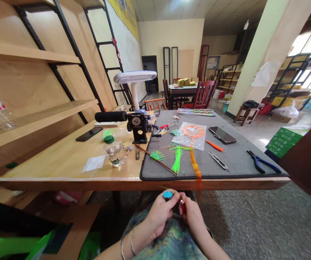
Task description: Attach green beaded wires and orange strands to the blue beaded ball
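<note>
Both hands are held over my lap, just below the table's front edge. My left hand [159, 213] is closed, pinching a small blue tufted piece [167, 194] on a thin wire. My right hand [192, 215] is closed beside it, fingertips on a small red thing [183, 207] that I cannot make out. The two hands touch at the fingertips. On the grey mat [237, 159] lie a stick with a teal tuft [157, 156], green strands [177, 160] and an orange strand [195, 166] that hangs over the edge toward my hands.
On the mat: a plastic bag with orange material [192, 134], a phone [222, 134], an orange pen [214, 146], small snips [217, 160] and blue-handled pliers [262, 161]. The wooden table holds a black clamp device [137, 124], a lamp [135, 81], a glass jar [115, 153] and another phone [89, 134].
</note>
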`<state>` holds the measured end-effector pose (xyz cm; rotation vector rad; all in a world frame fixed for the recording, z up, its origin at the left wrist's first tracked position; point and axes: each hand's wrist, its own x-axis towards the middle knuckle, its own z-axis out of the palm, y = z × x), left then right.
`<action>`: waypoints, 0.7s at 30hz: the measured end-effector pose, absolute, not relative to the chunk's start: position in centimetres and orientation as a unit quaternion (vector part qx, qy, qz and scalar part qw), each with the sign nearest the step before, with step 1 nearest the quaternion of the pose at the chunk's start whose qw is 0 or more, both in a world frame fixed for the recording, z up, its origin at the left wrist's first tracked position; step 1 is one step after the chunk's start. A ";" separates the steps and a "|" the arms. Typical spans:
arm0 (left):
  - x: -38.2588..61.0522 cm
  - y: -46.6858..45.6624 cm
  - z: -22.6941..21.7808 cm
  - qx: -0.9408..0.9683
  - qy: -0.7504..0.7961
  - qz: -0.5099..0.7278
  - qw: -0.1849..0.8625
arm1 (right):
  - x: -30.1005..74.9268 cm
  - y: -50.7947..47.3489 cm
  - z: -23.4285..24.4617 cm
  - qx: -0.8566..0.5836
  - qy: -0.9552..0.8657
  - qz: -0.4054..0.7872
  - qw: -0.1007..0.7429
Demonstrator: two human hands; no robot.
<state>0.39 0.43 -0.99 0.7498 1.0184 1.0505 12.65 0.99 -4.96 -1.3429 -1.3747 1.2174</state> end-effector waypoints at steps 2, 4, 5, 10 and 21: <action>0.4 0.4 -1.0 0.333 0.453 0.468 0.682 | 12.6 1.0 -5.0 -0.534 -0.548 0.485 0.424; 0.4 0.5 -1.0 0.335 0.452 0.468 0.681 | 12.6 1.0 -5.0 -0.532 -0.548 0.486 0.426; 0.4 0.5 -1.1 0.336 0.451 0.468 0.681 | 12.6 1.0 -5.0 -0.532 -0.547 0.487 0.426; 0.4 0.5 -1.4 0.335 0.449 0.467 0.684 | 12.6 0.9 -5.1 -0.536 -0.541 0.493 0.421; 0.4 0.4 -1.1 0.334 0.457 0.467 0.679 | 12.5 1.0 -5.3 -0.541 -0.546 0.487 0.415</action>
